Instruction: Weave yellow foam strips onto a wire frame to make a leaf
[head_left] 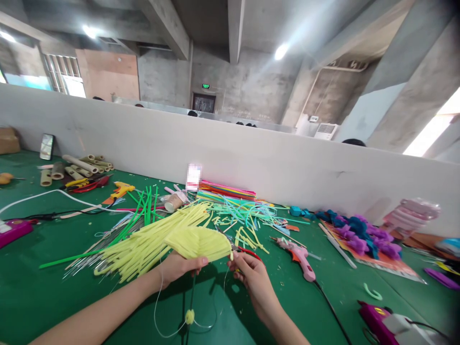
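Observation:
My left hand [176, 268] is closed on a yellow leaf shape made of pipe cleaners [201, 243], with the thumb lying along its lower edge. At the leaf's right end, my right hand [253, 278] pinches its pointed tip. Below the leaf runs a thin dark stem carrying a small yellow fuzzy ball [189, 316]. Clear thread loops around the ball and up towards both hands. Partly hidden behind my right hand is a red-handled tool [251, 253]. A large bundle of yellow pipe cleaners [143, 244] lies beyond my left hand.
A pink glue gun [298, 256] lies right of my hands, its cord trailing forward. Green pipe cleaners [148, 206] and a yellow glue gun [122, 189] lie back left. Purple fuzzy flowers [359, 242] sit at right. A white partition [251, 155] borders the table's far side.

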{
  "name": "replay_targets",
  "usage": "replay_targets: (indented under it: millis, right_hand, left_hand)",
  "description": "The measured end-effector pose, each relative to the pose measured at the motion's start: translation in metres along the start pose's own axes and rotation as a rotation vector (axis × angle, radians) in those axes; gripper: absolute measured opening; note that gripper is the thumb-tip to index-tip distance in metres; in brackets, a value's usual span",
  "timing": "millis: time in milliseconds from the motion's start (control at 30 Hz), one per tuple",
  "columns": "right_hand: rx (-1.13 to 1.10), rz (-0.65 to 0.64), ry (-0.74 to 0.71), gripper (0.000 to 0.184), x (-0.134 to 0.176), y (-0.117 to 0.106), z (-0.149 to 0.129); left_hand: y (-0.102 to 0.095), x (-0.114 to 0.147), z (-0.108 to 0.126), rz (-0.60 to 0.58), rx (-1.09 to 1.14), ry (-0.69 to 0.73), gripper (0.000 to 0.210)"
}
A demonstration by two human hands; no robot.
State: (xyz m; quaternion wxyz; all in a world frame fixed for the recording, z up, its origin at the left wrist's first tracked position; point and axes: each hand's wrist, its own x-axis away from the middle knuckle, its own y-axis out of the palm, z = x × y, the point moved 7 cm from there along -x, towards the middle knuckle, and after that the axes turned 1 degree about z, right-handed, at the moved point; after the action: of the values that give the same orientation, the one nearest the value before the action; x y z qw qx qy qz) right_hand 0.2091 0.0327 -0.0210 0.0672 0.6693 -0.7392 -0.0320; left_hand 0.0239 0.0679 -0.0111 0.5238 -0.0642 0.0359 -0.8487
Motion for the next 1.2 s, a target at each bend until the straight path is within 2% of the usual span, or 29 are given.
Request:
replay_targets:
  millis: [400,533,667,1033,1200]
  right_hand:
    - [-0.014,-0.007,-0.033,0.03,0.001,0.0,-0.002]
    - [-0.033,-0.017,-0.02,0.031,0.001,0.002,-0.001]
    - [-0.06,-0.024,0.015,0.034,0.002,0.006,-0.001]
    - [-0.169,-0.035,0.073,0.033,0.004,0.013,0.004]
    - [-0.16,-0.02,0.056,0.032,0.005,0.013,0.003]
  left_hand:
    - [0.005,0.0,-0.003,-0.077,0.074,0.013,0.031]
    - [0.008,-0.002,-0.003,-0.043,0.314,0.008,0.038]
    - [0.008,-0.005,-0.01,0.024,0.498,-0.066,0.044]
    - [0.008,-0.001,0.0,-0.021,0.455,-0.074,0.038]
    - [0.007,-0.001,-0.001,-0.022,0.449,-0.079,0.038]
